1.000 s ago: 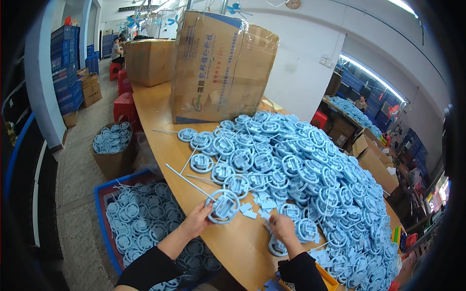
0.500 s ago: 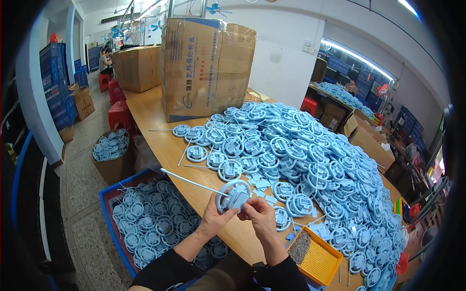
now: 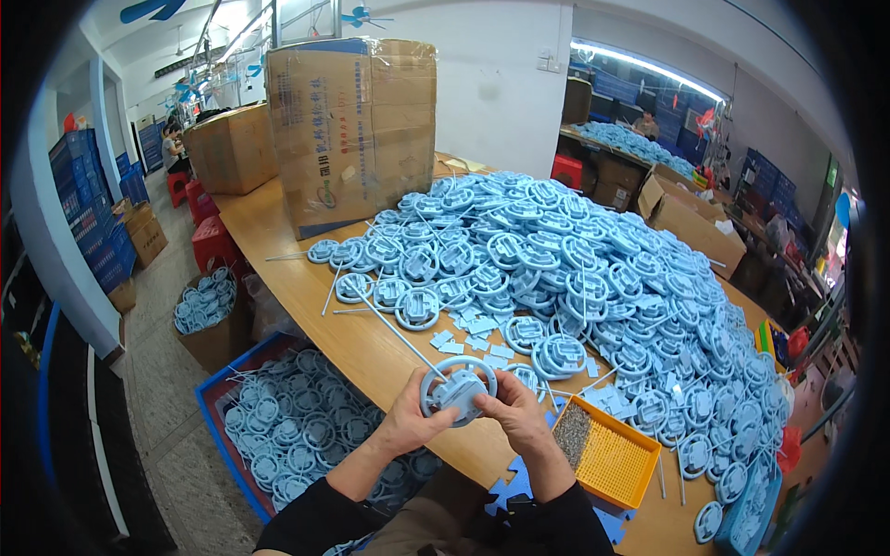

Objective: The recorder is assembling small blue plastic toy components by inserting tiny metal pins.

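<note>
The head view looks from the left one of two fisheye cameras worn side by side, set above the near edge of the wooden table [image 3: 255,227] and facing down and forward across it. It sits close over the left hand [image 3: 413,417] and right hand [image 3: 521,415] at that edge, yet spans wide enough to reach the floor [image 3: 148,389] left of the table and the white wall [image 3: 505,93] beyond it.

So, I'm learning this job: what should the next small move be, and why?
Probably press the middle of the blue wheel with the right thumb: the left hand and right hand steady it from both sides, and that thumb lies against its middle.
</note>
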`<state>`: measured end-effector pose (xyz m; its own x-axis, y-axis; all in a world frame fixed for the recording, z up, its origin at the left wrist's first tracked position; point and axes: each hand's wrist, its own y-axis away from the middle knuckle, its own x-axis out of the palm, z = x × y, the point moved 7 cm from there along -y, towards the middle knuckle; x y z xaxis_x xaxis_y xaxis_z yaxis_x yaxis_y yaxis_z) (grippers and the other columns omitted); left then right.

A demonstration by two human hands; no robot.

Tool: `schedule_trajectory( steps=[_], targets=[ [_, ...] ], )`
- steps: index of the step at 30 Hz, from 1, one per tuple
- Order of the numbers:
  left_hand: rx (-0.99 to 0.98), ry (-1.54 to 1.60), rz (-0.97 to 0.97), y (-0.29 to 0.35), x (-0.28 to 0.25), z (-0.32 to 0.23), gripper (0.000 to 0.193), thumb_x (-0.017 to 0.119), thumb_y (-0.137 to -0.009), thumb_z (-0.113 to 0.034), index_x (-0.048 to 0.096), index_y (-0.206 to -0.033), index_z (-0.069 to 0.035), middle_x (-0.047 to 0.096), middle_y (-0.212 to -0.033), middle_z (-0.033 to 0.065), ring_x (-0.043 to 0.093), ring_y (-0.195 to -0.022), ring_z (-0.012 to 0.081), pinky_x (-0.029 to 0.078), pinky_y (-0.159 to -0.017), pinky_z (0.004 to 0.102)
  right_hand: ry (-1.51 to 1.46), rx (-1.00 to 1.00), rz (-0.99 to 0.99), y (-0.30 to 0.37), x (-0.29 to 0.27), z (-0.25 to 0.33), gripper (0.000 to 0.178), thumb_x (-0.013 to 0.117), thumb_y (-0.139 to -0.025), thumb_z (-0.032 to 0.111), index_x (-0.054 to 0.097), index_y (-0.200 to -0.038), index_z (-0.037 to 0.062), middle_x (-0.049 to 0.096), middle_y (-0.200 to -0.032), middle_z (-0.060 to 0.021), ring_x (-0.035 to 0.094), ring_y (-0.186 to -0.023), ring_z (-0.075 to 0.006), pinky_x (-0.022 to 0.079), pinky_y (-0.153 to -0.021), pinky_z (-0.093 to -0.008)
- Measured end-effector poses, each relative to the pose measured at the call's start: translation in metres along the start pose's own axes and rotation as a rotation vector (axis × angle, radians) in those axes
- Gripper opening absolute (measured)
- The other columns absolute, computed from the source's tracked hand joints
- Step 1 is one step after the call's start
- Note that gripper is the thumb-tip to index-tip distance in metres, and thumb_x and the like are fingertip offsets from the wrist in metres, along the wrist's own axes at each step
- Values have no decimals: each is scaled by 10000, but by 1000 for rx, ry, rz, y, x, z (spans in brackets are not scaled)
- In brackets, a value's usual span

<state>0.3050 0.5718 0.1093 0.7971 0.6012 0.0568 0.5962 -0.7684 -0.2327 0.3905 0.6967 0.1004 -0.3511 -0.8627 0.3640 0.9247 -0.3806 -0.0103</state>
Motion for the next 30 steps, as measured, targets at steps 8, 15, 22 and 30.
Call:
schedule_trajectory(
  steps=[8,15,22,30],
  targets=[
    [-76,-171,-43,15,27,-1,615,753,-745,-89,364,-1218,-34,548,-1026,73,580,-899,119,504,-736,263,28,-11,-154,30,-18,-5,323,701,-813,79,543,-1086,8,598,-965,-43,574,-876,-115,481,-788,-259],
    [-382,-106,188,-8,16,100,866,746,-775,-173,207,-1448,-81,575,-910,70,575,-702,97,477,-612,226,201,-178,-607,67,-166,24,305,685,-819,99,550,-1091,68,597,-961,-19,582,-835,-126,491,-756,-271],
    [-441,-891,-361,-109,-153,139,726,652,-725,-602,597,-1163,-26,594,-1050,139,569,-987,288,439,-858,448,-248,-288,-805,76,-232,67,344,650,-861,194,518,-1143,49,615,-995,-51,617,-893,-164,505,-721,-288],
    [-610,-1031,-611,-151,-162,127,620,602,-725,-640,652,-955,-66,543,-1115,114,422,-1136,274,282,-930,446,1213,-195,-102,-133,-86,-8,271,690,-766,202,655,-987,49,626,-958,-122,604,-919,-286,488,-810,-361]
  ],
)
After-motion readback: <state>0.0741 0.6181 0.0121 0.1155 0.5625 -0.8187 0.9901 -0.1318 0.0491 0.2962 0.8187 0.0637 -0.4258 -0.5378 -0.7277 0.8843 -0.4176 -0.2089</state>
